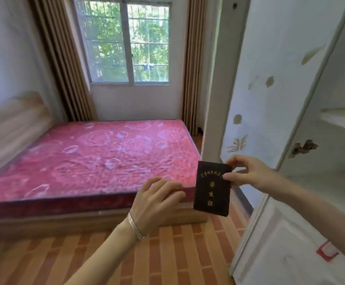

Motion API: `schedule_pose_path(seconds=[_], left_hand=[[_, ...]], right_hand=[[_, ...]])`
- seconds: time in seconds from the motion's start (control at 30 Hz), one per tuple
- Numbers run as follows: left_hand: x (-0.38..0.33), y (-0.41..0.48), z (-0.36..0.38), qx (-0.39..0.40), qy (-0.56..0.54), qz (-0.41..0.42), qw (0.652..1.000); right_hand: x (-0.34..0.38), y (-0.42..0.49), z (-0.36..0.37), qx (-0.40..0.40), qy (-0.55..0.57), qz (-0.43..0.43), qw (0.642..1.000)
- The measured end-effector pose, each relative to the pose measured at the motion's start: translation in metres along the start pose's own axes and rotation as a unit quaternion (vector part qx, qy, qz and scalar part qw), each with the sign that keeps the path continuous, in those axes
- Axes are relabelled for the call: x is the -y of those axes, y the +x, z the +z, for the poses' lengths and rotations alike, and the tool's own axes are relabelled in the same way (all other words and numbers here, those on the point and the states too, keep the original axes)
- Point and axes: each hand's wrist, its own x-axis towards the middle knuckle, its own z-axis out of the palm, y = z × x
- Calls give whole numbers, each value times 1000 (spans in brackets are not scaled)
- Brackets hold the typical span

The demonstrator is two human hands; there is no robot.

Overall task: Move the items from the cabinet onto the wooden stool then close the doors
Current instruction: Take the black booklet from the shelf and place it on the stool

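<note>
- Here, the fingers of your right hand (pixel 249 173) pinch the dark booklet (pixel 211 189) by its upper right edge.
- Your left hand (pixel 159 200), loosely curled, holds nothing just beside it.
- The booklet hangs upright beside the open cabinet door (pixel 270 89).

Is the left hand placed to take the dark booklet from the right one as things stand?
Probably yes. The left hand hangs just left of the dark booklet with nothing between them, and the right hand pinches only its top right corner.

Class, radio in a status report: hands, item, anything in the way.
Right hand pinches dark booklet, upper corner. Left hand open, beside it. Cabinet door open; stool out of view.
</note>
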Motion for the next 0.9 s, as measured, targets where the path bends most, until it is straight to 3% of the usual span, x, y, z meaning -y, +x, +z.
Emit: schedule_pose_path(seconds=[0.17, 0.33, 0.6, 0.9], left_hand=[[14, -111, -134, 171, 112, -149, 967], [-6, -207, -269, 297, 183, -338, 874], [-62, -310, -435, 333, 311, -533, 713], [-109, -393, -564, 330, 416, -660, 530]], right_hand=[[41, -5, 122, 98, -26, -39, 994], [86, -18, 257, 208, -28, -96, 973], [150, -55, 459, 396, -93, -182, 895], [228, -80, 680, 539, -121, -280, 786]])
